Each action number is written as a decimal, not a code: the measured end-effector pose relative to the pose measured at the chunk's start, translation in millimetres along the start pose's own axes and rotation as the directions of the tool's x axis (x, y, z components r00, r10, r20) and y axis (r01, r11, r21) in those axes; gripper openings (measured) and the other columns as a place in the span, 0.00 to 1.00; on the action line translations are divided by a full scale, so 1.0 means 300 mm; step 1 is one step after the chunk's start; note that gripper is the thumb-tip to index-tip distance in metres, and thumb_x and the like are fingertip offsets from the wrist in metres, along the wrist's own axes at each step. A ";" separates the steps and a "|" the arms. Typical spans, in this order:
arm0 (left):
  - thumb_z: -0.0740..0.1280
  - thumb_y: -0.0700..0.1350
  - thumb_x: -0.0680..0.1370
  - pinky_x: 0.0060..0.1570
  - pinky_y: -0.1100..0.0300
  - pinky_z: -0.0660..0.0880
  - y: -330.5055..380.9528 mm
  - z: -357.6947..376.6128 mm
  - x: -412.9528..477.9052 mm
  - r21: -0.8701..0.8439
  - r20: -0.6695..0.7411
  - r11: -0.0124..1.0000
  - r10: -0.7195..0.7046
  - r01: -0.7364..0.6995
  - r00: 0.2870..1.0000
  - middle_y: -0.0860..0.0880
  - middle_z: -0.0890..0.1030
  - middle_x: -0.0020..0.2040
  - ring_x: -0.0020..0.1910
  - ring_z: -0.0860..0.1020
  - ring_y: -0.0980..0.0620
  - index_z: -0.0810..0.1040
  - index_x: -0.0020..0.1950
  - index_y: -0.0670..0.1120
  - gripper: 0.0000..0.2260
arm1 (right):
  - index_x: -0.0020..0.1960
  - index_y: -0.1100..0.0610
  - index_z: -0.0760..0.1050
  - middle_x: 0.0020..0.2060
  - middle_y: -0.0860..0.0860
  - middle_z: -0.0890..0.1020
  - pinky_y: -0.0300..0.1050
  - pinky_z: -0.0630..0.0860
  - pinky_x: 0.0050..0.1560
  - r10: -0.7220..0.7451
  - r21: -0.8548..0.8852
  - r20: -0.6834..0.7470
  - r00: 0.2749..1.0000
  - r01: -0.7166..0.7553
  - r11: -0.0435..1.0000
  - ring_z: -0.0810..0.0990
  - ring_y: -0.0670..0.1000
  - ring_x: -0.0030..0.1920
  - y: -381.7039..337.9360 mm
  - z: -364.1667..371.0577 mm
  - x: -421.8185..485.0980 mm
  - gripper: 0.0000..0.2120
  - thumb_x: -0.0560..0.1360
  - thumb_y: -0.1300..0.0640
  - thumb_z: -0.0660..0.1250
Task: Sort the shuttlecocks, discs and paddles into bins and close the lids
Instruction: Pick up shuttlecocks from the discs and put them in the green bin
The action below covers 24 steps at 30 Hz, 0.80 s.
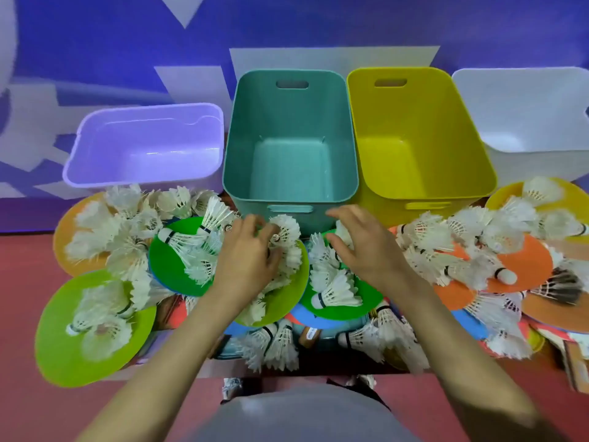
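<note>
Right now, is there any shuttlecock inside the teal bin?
No, the teal bin shows only its bare floor; the shuttlecocks lie on the discs in front of it.

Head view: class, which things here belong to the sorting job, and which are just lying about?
Job: shuttlecocks, discs, purple bin, teal bin, yellow bin, white bin; left hand gripping one of the shuttlecocks, right hand open above the pile. No paddle or lid plainly shows.
Lying about: red floor, blue wall.
</note>
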<state>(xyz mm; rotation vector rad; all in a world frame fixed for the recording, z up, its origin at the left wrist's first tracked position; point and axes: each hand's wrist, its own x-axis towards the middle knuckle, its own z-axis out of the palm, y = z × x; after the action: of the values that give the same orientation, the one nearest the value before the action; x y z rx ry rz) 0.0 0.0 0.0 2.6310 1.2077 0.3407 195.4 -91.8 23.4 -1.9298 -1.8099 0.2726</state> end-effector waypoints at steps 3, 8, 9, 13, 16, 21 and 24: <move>0.64 0.47 0.72 0.45 0.48 0.76 -0.001 0.052 -0.012 0.080 -0.014 0.996 0.031 -0.030 0.999 0.41 0.78 0.49 0.47 0.76 0.38 0.81 0.52 0.43 0.13 | 0.61 0.58 0.73 0.54 0.54 0.76 0.47 0.73 0.47 0.179 -0.024 0.033 0.983 -0.178 0.984 0.74 0.54 0.56 0.025 0.037 -0.039 0.15 0.77 0.54 0.65; 0.55 0.52 0.71 0.47 0.52 0.67 0.031 0.101 0.020 0.241 -0.027 0.969 0.068 -0.059 0.997 0.46 0.80 0.48 0.45 0.77 0.42 0.82 0.47 0.45 0.19 | 0.65 0.57 0.66 0.56 0.56 0.72 0.50 0.71 0.50 0.439 -0.177 0.106 0.892 -0.418 0.891 0.71 0.58 0.59 0.072 0.060 -0.075 0.20 0.77 0.51 0.64; 0.55 0.51 0.71 0.47 0.52 0.64 0.030 0.116 0.030 0.285 -0.024 0.956 0.076 -0.066 0.997 0.47 0.81 0.47 0.45 0.76 0.43 0.82 0.45 0.45 0.18 | 0.65 0.57 0.66 0.56 0.56 0.73 0.50 0.72 0.49 0.453 -0.173 0.102 0.886 -0.432 0.885 0.72 0.58 0.58 0.077 0.062 -0.076 0.20 0.77 0.51 0.64; 0.59 0.48 0.70 0.47 0.52 0.60 0.020 0.155 0.056 0.362 -0.026 0.926 0.120 -0.102 0.992 0.48 0.80 0.44 0.47 0.68 0.45 0.83 0.36 0.46 0.14 | 0.64 0.57 0.66 0.47 0.55 0.80 0.48 0.71 0.38 0.450 -0.133 0.087 0.889 -0.438 0.889 0.79 0.58 0.48 0.087 0.057 -0.069 0.17 0.78 0.54 0.62; 0.66 0.46 0.70 0.53 0.50 0.60 0.020 0.146 0.052 0.269 -0.125 0.958 0.137 -0.099 0.983 0.45 0.79 0.50 0.55 0.67 0.44 0.83 0.37 0.46 0.07 | 0.65 0.57 0.67 0.46 0.56 0.82 0.46 0.68 0.36 0.435 -0.092 0.065 0.898 -0.429 0.899 0.80 0.59 0.47 0.082 0.053 -0.065 0.16 0.78 0.58 0.61; 0.66 0.46 0.76 0.52 0.52 0.66 0.046 0.070 0.023 0.016 -0.305 0.971 0.233 -0.240 0.923 0.45 0.79 0.50 0.55 0.70 0.44 0.81 0.42 0.43 0.08 | 0.63 0.56 0.70 0.46 0.54 0.81 0.49 0.73 0.38 0.368 0.018 -0.026 0.930 -0.367 0.930 0.79 0.58 0.45 0.049 0.008 -0.078 0.14 0.79 0.58 0.62; 0.65 0.47 0.78 0.52 0.56 0.65 0.064 -0.001 0.009 -0.085 -0.389 0.943 0.265 -0.321 0.882 0.48 0.79 0.45 0.50 0.72 0.47 0.80 0.44 0.42 0.09 | 0.63 0.56 0.72 0.46 0.52 0.80 0.50 0.75 0.40 0.296 0.058 -0.080 0.952 -0.292 0.955 0.78 0.55 0.45 0.020 -0.054 -0.079 0.13 0.78 0.57 0.63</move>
<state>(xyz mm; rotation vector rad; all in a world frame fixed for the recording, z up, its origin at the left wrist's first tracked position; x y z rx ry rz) 15.3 -10.2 6.3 2.6906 0.8234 0.9863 205.7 -118.3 30.4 -2.1420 -1.4449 0.3189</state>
